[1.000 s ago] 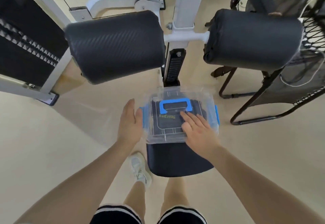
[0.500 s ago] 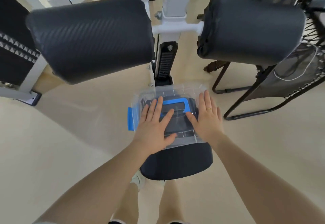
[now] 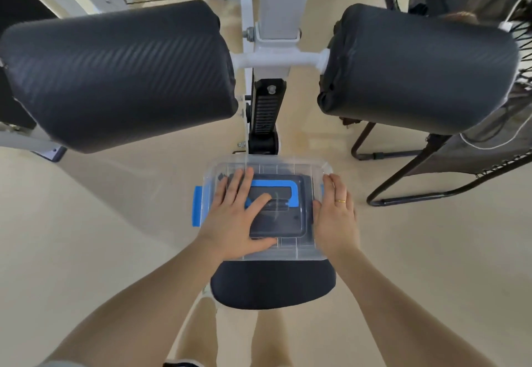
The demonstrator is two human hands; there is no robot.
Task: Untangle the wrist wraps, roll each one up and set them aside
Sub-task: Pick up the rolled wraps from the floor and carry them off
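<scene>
Two hands are resting flat on a lidded clear box [image 3: 288, 253] sitting on the seat pad [image 3: 273, 286], near its far edge: left hand [image 3: 239, 217] spread across the lid, right hand [image 3: 335, 217] lying along its right edge. Neither is gripping. Dark contents are showing through; wrist wraps not discernible.

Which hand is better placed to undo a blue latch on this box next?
Probably the right hand: it lies along the right edge of the box, where a latch would sit. The left hand presses flat on the lid, away from the left latch.
</scene>
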